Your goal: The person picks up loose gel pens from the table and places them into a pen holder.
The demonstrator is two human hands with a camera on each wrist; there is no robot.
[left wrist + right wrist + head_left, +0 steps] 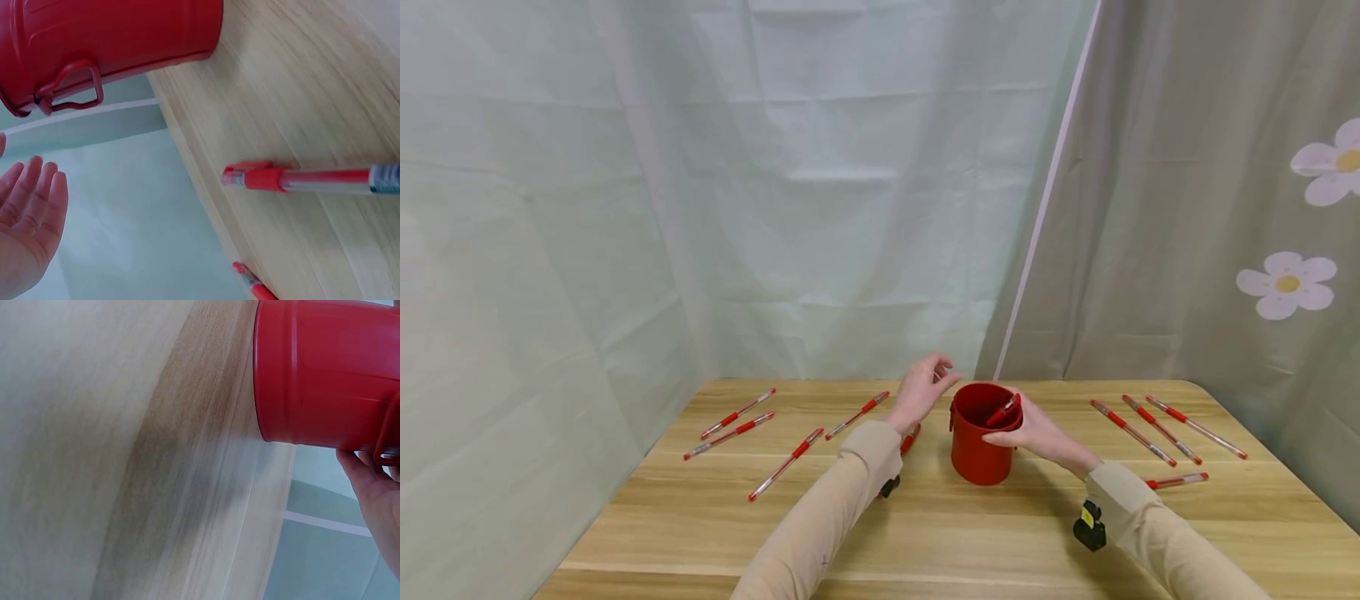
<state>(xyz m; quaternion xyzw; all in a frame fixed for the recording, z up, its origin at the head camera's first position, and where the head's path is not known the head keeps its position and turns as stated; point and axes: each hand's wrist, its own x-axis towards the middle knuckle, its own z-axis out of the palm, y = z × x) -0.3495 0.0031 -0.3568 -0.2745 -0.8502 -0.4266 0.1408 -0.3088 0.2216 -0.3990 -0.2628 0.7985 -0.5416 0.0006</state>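
A red metal bucket (981, 457) stands upright on the wooden table, a small handle on its side. Inside it leans a red pen (1004, 410), its upper end at the rim. My right hand (1039, 435) holds the bucket from the right, thumb across the front near the rim; in the right wrist view the hand (378, 494) is against the bucket's side by the handle. Left of the bucket, my left hand (922, 389) hovers with loosely bent fingers and nothing in them. The left wrist view shows that palm (25, 244) facing the bucket (125, 37).
One pen (910, 439) lies partly hidden under my left forearm. Several red pens, one of them here (786, 464), are spread over the table's left side. More pens, such as this one (1133, 432), lie on the right. A pale curtain (865, 208) hangs behind the table.
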